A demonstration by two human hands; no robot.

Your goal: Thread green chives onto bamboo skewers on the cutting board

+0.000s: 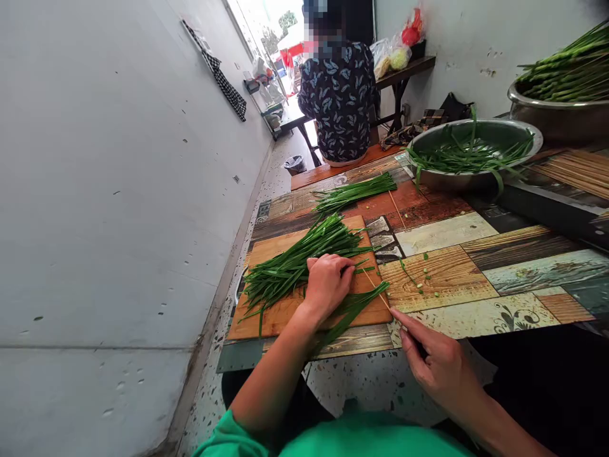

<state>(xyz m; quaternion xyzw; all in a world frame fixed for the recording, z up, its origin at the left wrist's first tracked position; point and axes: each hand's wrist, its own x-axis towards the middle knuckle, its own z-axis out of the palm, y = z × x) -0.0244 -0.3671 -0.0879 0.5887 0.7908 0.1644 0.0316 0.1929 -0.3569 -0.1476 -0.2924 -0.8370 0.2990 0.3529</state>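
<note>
My right hand (435, 355) pinches a thin wooden skewer (377, 289), which slants up and left over the right edge of the wooden cutting board (273, 327). Close to the skewer's far end, my left hand (328, 282) is closed, fingertips pinched on a green garlic chive stalk whose end shows past them. A large pile of garlic chives (290, 260) lies across the board behind this hand. Below my left wrist, a smaller flat bunch of chives (349, 311) hangs over the board's front edge, its cut ends pointing right.
Beyond the board lie another chive bunch (356, 193) and a loose skewer (397, 211). Chive scraps (420, 289) dot the table. At right are a metal bowl of chives (476, 178), a fuller bowl (556, 120) and many skewers (575, 171). A person (337, 101) sits ahead, back turned.
</note>
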